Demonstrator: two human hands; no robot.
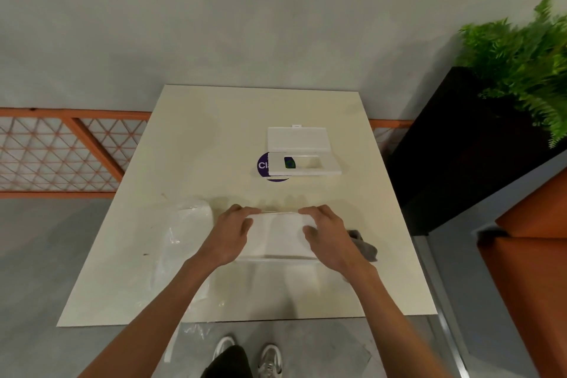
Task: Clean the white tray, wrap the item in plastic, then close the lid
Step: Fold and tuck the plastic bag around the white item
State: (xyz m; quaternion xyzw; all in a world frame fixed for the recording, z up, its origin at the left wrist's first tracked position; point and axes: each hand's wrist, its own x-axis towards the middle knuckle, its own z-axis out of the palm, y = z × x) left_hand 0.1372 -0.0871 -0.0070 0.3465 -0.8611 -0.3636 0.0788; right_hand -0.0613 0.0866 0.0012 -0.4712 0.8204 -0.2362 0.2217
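Head view: on the cream table point(214, 147), a crumpled clear plastic sheet point(184, 224) lies at nine o'clock from the work, and more film trails toward six o'clock and over the near table edge. Next comes the left hand point(233, 233), fingers curled over the far left corner of the white tray point(280, 236), thumb laid on its top face. The tray sits flat on the table near the middle, slightly toward six o'clock, between both hands. At twelve o'clock from it, well apart, a white case point(303, 164) stands with its lid point(296, 138) swung open. The right hand point(329, 236) mirrors the left, fingers hooked over the far right corner, thumb on top. A thin pale line runs between the two sets of fingertips; it may be a film edge, but I cannot tell whether it is pinched. A grey cloth point(366, 247) lies at three o'clock, just beside the right wrist.

The tray looks light, thin and fairly stiff, so holding it by the corners suits it. The film is likely limp, clingy and slippery, and best taken by its edge and kept taut.
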